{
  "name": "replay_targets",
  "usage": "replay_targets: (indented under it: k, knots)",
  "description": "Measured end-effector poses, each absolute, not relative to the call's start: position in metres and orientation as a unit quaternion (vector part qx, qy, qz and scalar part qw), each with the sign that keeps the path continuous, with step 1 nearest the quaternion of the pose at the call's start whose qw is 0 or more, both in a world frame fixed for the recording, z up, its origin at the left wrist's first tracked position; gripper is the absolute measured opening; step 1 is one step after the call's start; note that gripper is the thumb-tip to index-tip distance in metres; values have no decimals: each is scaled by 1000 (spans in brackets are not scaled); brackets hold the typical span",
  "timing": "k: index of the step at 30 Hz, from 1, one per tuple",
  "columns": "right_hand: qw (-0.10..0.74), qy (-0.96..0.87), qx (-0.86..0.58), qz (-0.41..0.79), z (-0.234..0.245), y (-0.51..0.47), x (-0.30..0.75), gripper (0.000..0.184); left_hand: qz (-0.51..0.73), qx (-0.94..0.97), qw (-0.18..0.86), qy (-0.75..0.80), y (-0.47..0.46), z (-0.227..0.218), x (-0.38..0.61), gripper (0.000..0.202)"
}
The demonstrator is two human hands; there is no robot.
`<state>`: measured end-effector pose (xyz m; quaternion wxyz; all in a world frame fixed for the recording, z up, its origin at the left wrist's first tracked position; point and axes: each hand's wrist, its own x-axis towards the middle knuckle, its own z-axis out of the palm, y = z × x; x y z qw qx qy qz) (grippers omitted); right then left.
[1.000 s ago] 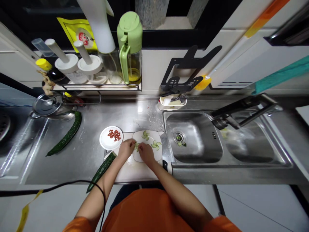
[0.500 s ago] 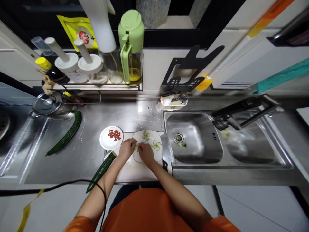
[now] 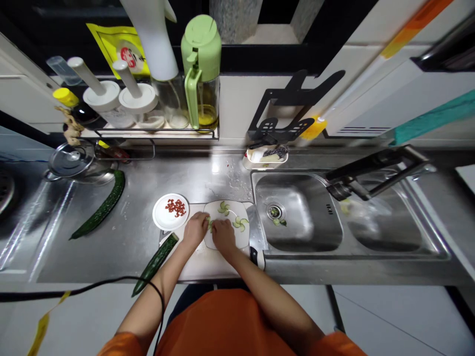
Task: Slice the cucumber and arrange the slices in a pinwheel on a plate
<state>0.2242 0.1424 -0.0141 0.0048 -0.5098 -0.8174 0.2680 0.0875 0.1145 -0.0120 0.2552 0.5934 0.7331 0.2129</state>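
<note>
My left hand rests at the left rim of a white squarish plate, its fingers closed on thin pale-green cucumber slices. Against them from the right, my right hand is pinched on the same small cluster; its fingertips are partly hidden. Two pinwheels of curved slices lie on the plate, one at the top and one at the right. The plate stands on a light cutting board. Under my left forearm lies a cut cucumber, tilted toward the counter edge.
A white dish of small red pieces sits left of the plate. A cleaver lies along its right side, beside the sink. Farther left are a whole cucumber and a lidded pot. A black cable crosses my left forearm.
My right hand has shifted slightly, its fingers turning a little flatter over the cluster at the plate's left. My left hand has barely moved.
</note>
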Motion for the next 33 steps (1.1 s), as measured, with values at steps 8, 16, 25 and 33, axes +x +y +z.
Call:
replay_targets:
  k: [8,16,25,33]
  knots:
    - [17,-830,-506,235,-21,141,224,20,198,599,249,735,113,-14,88,23]
    - [66,-842,-487,223,-18,139,232,16,239,579,245,740,107,-6,77,24]
    - [123,-843,-467,238,-21,132,250,16,186,356,171,900,75,1,-2,29]
    - [127,-845,-462,236,-16,130,251,15,189,345,145,908,78,-12,-13,32]
